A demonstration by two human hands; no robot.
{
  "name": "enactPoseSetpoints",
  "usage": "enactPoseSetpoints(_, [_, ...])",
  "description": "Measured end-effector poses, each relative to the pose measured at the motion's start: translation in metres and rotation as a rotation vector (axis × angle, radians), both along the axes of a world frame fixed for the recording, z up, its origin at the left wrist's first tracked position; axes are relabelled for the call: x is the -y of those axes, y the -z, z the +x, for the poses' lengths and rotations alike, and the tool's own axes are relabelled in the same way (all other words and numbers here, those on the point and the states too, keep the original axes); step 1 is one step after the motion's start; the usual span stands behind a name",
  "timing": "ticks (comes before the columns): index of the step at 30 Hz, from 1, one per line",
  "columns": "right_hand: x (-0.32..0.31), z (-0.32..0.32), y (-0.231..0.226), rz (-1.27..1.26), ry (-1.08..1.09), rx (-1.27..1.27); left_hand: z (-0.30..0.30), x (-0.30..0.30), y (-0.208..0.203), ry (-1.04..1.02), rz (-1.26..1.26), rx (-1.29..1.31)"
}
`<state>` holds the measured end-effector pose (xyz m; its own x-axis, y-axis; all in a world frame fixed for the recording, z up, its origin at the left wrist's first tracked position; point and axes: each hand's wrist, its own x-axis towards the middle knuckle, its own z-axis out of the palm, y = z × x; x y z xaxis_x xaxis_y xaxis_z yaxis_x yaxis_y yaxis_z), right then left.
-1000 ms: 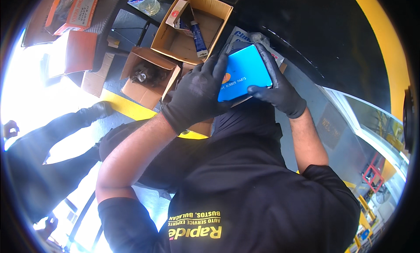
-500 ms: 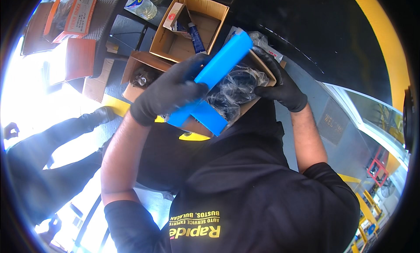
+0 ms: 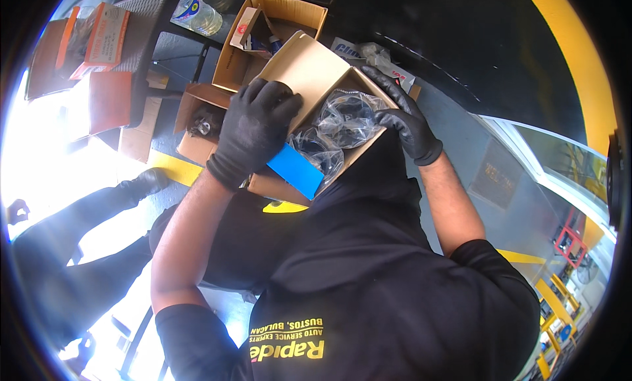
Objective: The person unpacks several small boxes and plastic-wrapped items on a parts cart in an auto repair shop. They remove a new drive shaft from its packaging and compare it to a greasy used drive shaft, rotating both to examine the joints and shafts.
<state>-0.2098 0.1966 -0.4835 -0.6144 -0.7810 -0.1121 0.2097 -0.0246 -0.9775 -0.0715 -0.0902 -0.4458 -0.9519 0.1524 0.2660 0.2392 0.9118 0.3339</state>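
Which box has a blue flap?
The open box between the left hand and right hand, holding clear plastic bags; its blue flap stands out, while brown boxes leftward show none.

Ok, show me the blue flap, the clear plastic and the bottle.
Blue flap [image 3: 297,171]: head view, middle of its face.
Clear plastic [image 3: 341,129]: head view, its crumpled middle.
Bottle [image 3: 200,14]: head view, middle of its side.

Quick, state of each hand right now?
Left hand: fingers curled at the open lid; grip cannot be told.
Right hand: holding the box by its side.
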Motion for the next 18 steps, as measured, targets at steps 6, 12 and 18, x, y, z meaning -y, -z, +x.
enactPoseSetpoints(6, [-0.002,0.004,0.004,0.05,0.049,-0.014,0.011,-0.03,-0.026,0.08,0.147,0.194])
enactPoseSetpoints(12, [0.003,0.007,-0.003,0.194,0.055,-0.187,0.019,-0.041,-0.033,-0.112,0.183,0.294])
enactPoseSetpoints(18, [0.007,0.025,-0.026,0.084,0.06,0.112,0.018,-0.045,-0.027,-0.221,0.26,0.349])
